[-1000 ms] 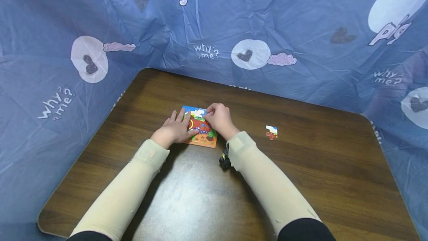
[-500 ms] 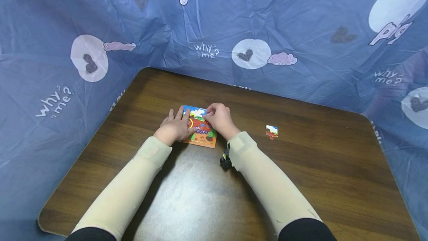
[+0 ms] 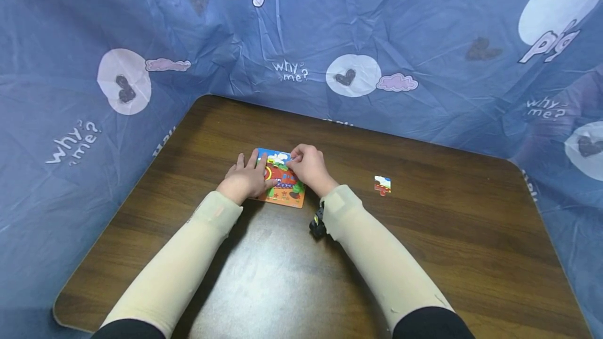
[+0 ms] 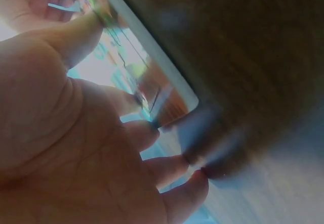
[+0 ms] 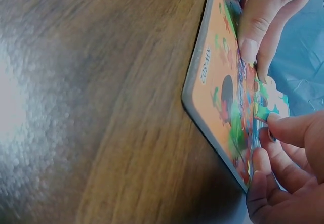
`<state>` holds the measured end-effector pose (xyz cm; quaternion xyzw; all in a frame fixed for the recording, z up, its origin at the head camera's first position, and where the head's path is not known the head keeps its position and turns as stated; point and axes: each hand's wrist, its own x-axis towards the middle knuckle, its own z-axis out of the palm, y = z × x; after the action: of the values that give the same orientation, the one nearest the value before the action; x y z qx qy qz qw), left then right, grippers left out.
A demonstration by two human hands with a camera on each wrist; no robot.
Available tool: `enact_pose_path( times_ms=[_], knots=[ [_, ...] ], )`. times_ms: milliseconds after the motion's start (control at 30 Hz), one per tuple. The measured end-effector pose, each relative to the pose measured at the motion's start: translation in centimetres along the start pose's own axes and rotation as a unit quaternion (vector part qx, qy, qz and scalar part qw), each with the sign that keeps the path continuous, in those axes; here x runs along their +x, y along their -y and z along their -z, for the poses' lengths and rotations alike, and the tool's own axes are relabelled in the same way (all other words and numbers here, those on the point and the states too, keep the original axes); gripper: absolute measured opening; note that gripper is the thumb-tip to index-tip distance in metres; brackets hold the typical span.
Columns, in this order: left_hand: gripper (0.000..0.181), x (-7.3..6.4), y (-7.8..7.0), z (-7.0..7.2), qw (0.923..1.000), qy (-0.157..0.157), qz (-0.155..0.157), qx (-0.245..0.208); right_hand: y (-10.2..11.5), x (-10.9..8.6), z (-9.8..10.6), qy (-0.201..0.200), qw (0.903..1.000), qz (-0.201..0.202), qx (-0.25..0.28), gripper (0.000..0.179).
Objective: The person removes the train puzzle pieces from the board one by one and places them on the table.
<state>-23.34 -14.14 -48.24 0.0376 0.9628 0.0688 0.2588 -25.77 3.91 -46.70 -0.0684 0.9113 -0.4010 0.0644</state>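
Note:
A small picture puzzle board (image 3: 288, 200) with a red, blue and orange design lies on the table. My left hand (image 3: 245, 179) rests on its left side with fingers spread; in the left wrist view the fingertips reach the board's edge. At the board's upper right, my right hand (image 3: 310, 169) pinches a green and white puzzle piece (image 5: 271, 100) between thumb and fingers. That piece is tilted up over the picture in the right wrist view, close to the left thumb (image 5: 249, 49). Another puzzle piece (image 3: 383, 185), white, blue and red, lies apart to the right.
The brown wooden table (image 3: 452, 234) has rounded corners. A blue printed curtain (image 3: 301, 35) hangs behind it and at both sides. A small black camera (image 3: 317, 225) is strapped at my right wrist.
My left hand has shifted slightly on the board, its fingers moving a little to the left. The right hand stays almost in place, still pinching the puzzle piece.

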Motion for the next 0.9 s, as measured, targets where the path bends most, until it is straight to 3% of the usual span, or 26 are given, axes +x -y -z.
enact_pose_path(
  times_ms=[500, 800, 900],
  knots=[
    [0.088, 0.1, -0.1, -0.1, 0.9999, 0.010, -0.002, -0.004, -0.8, -0.2, 0.9, -0.011, 0.9986, -0.001, 0.051, 0.014],
    [0.088, -1.0, -0.4, 0.6, 0.9999, 0.013, -0.002, -0.011, -1.9, -0.7, 2.1, -0.017, 0.9966, 0.021, 0.078, 0.016],
    [0.086, -2.2, -0.6, 1.2, 0.9998, 0.005, -0.008, -0.016, -2.3, -0.8, 2.6, -0.021, 0.9965, 0.011, 0.080, 0.015]
  ],
)
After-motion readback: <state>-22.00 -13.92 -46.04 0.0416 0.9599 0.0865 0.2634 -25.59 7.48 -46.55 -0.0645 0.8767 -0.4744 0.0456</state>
